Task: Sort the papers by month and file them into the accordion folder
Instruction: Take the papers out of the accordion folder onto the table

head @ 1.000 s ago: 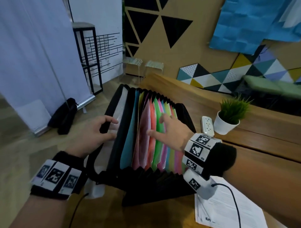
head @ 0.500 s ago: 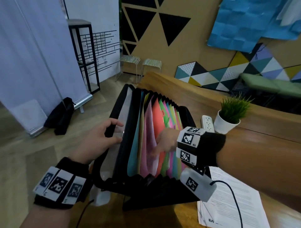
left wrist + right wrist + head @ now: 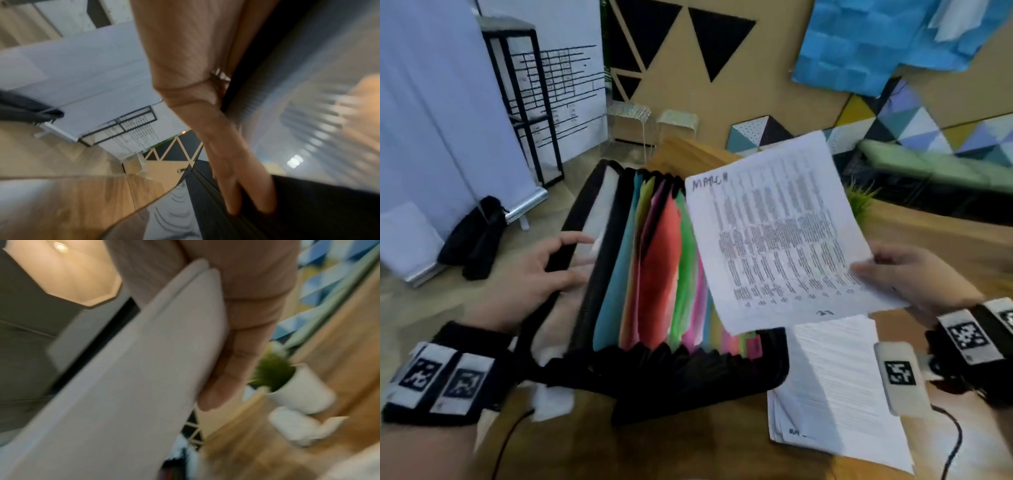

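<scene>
Head view: right hand [image 3: 914, 274] now out of the accordion folder [image 3: 654, 274], pinching a sheet marked "MARC…" [image 3: 780, 233] up over the coloured pockets. A moment back, busy poking between those pockets, no paper in it. Probably a March page, ready to drop in. Left hand [image 3: 530, 274] still gripping the folder's black edge. More papers [image 3: 835, 387] flat on the table.

Left wrist view: fingers [image 3: 242, 186] curled over the dark rim.

Right wrist view: blurry; thumb [image 3: 226, 369] pressed on the white sheet [image 3: 127, 394].
</scene>
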The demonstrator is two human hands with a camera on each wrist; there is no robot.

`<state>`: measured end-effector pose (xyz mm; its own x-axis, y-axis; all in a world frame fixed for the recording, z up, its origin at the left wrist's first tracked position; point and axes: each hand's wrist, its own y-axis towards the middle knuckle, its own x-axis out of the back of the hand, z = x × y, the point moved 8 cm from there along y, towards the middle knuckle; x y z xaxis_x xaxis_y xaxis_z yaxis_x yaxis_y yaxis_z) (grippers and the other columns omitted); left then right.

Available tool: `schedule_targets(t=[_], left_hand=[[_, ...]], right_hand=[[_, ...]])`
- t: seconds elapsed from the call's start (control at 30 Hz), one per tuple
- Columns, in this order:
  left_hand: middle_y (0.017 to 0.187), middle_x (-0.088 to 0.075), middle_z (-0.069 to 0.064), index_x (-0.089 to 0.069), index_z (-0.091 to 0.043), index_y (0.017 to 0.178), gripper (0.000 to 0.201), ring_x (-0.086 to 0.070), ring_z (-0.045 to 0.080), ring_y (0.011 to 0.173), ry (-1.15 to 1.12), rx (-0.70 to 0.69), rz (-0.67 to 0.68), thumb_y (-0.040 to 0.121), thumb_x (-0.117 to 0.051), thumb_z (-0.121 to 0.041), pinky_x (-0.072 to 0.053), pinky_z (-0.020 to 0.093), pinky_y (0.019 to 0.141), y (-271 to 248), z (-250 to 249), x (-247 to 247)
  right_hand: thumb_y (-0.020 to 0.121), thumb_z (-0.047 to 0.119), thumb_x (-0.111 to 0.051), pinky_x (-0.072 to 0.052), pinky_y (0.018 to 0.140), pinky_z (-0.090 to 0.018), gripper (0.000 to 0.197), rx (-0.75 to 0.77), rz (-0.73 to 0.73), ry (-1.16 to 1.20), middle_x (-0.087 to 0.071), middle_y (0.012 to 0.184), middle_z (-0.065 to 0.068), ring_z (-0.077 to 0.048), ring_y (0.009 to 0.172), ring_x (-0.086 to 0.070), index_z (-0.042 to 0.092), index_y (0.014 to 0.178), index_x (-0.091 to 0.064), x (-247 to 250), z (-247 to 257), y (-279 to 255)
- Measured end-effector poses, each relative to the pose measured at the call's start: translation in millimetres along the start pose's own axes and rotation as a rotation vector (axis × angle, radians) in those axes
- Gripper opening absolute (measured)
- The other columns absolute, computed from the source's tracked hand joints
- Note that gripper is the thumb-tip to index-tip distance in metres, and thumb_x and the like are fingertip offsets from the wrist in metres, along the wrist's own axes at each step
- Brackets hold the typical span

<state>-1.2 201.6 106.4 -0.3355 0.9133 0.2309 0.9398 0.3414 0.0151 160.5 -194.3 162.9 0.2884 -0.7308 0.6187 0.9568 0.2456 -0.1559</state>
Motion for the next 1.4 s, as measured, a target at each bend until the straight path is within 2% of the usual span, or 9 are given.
schedule_targets(t=[0.23,0.33,0.5,0.6,0.83,0.97,1.1,1.27,1.4], left_hand=[[0.074,-0.073,-0.014,-0.059,-0.025,0.105,0.05,-0.067,-0.003,0.072,-0.103,-0.004,0.025,0.082,-0.05,0.019,-0.052,0.008,0.064,5.3,-2.1,-24.3],[0.078,-0.074,-0.012,-0.061,-0.027,0.105,0.051,-0.067,-0.003,0.076,-0.086,-0.002,0.024,0.082,-0.052,0.017,-0.052,0.009,0.067,8.6,-4.9,-25.3],[0.081,-0.073,-0.017,-0.06,-0.029,0.109,0.056,-0.067,-0.005,0.078,-0.057,-0.003,0.025,0.08,-0.052,0.019,-0.05,0.007,0.063,6.3,-6.6,-30.6],[0.082,-0.072,-0.023,-0.058,-0.023,0.113,0.052,-0.066,-0.009,0.078,-0.079,0.015,0.034,0.082,-0.051,0.019,-0.048,0.004,0.062,3.3,-1.9,-34.7],[0.095,-0.074,-0.013,-0.062,-0.036,0.109,0.056,-0.067,0.001,0.093,-0.034,0.03,0.046,0.082,-0.057,0.013,-0.051,0.009,0.072,2.1,4.6,-26.2],[0.097,-0.075,0.001,-0.059,-0.027,0.116,0.053,-0.07,0.013,0.092,-0.063,0.046,0.02,0.083,-0.055,0.014,-0.055,0.019,0.077,-1.5,6.5,-26.5],[0.104,-0.073,0.008,-0.059,-0.027,0.119,0.052,-0.069,0.021,0.097,-0.091,0.058,0.013,0.084,-0.056,0.012,-0.052,0.037,0.087,-4.0,8.5,-25.4],[0.101,-0.073,0.008,-0.056,-0.018,0.124,0.052,-0.07,0.024,0.091,-0.107,0.041,0.006,0.084,-0.054,0.015,-0.058,0.023,0.07,-3.6,9.3,-27.5],[0.098,-0.074,-0.006,-0.054,-0.013,0.124,0.052,-0.07,0.009,0.084,-0.103,0.02,0.008,0.083,-0.052,0.018,-0.053,0.013,0.064,-4.8,3.9,-32.5]], right_hand=[[0.037,0.079,-0.072,-0.052,0.082,-0.044,0.07,-0.449,-0.158,-0.035,-0.073,0.085,-0.004,-0.029,0.086,-0.065,0.026,0.083,-0.07,32.8,-291.1,-16.3],[0.084,0.02,-0.067,-0.044,0.072,-0.031,0.009,-0.58,-0.17,-0.092,-0.065,0.095,-0.015,-0.026,0.087,-0.055,0.012,0.086,-0.065,4.3,-283.7,-55.8],[0.085,0.01,-0.064,-0.046,0.075,-0.038,0.042,-0.665,-0.158,-0.176,-0.062,0.097,-0.022,-0.028,0.079,-0.055,-0.006,0.122,-0.051,-4.6,-300.8,-55.6],[0.083,0.021,-0.066,-0.043,0.094,-0.04,0.056,-0.493,-0.223,-0.386,-0.053,0.125,-0.02,-0.032,0.108,-0.054,0.002,0.131,-0.043,10.3,-227.0,-33.4],[0.083,0.021,-0.064,-0.05,0.077,-0.028,0.009,0.398,0.018,-0.062,-0.068,0.086,0.003,-0.012,0.079,-0.063,0.02,0.091,-0.066,-40.0,54.4,-35.5],[0.087,0.021,-0.06,-0.057,0.075,-0.033,0.022,0.346,0.446,-0.085,-0.068,0.094,-0.003,-0.017,0.074,-0.066,0.017,0.108,-0.061,-121.9,94.8,-37.6],[0.091,0.017,-0.056,-0.057,0.073,-0.038,0.04,0.132,0.458,-0.333,-0.07,0.086,-0.013,-0.022,0.065,-0.066,0.002,0.127,-0.046,-164.1,86.5,-15.0],[0.086,0.046,-0.057,-0.045,0.052,-0.026,0.045,0.111,0.493,-0.677,-0.05,0.051,-0.002,-0.017,0.05,-0.056,0.009,0.062,-0.053,-183.3,89.6,-1.0],[0.082,0.037,-0.064,-0.031,0.049,-0.018,0.026,0.087,0.506,-0.787,-0.041,0.061,0.007,-0.007,0.052,-0.037,0.02,0.067,-0.052,-192.8,66.3,14.4]])
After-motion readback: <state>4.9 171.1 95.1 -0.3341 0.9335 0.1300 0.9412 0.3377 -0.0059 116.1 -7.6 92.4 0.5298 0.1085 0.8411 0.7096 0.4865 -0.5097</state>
